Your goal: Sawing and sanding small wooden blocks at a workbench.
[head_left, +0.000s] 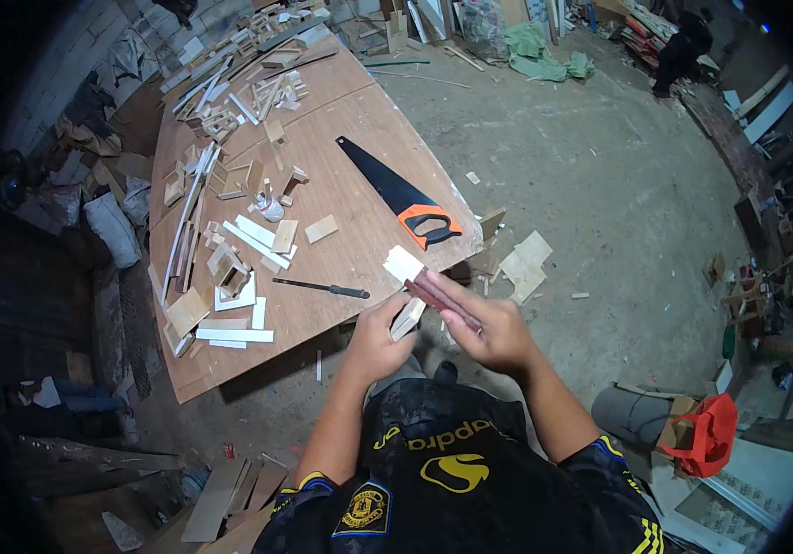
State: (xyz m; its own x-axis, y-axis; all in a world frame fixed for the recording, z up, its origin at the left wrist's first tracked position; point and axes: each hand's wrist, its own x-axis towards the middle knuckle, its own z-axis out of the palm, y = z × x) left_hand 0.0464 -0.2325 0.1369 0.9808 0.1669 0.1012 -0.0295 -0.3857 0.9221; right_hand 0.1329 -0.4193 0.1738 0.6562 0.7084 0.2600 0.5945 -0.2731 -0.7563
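My left hand [380, 340] is closed around a small pale wooden piece [407, 319], just off the near corner of the table. In my right hand [493, 332] is a dark red-brown strip [435, 297] that looks like folded sandpaper, pressed against the wood. A white flat piece [403, 264] shows just beyond the strip; whether it belongs to the held wood I cannot tell. On the table [332, 92] lie a handsaw [396, 189] with an orange and black handle and, nearer my left hand, a slim dark file-like tool [321, 287] with a handle.
White strips [235, 335], small wood blocks [321, 229] and little box-shaped wooden pieces [228, 270] crowd the table's left side. A small plastic bottle [270, 207] stands among them. Offcuts [526, 263] lie on the floor to the right. A red bag [703, 436] sits at the lower right.
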